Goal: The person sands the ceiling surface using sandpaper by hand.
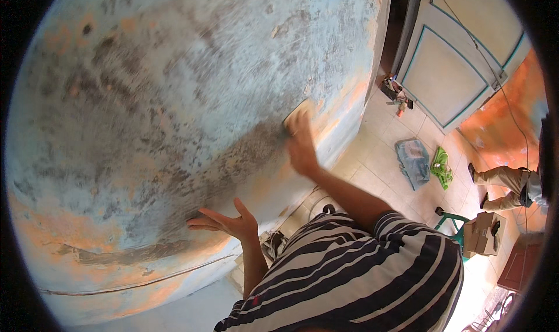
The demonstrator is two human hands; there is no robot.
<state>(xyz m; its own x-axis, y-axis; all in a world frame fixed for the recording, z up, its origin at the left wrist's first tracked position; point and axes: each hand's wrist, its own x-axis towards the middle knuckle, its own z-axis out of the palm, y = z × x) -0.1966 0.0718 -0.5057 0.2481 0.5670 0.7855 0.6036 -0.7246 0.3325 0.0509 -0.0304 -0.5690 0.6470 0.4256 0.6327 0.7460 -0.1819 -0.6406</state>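
Note:
A worn wall [174, 87] in pale blue, with dark grey blotches and orange patches, fills the left and middle of the view. My right hand [301, 144] presses a flat beige piece that looks like folded sandpaper [300, 112] against it; the fingers are closed on this piece and slightly blurred. Lower down and to the left, my left hand [233, 222] is open, its fingers spread at the wall's surface, holding nothing. Whether its fingertips touch the wall, I cannot tell.
Tools [397, 96] lie by a grey panelled door [448, 70]. A clear plastic sheet [412, 163] and a green cloth [441, 168] are on the tiled floor. At right, another person's legs [502, 180] show, near a cardboard box [484, 233] on a green stool [451, 222]. A cable [140, 285] runs along the wall's base.

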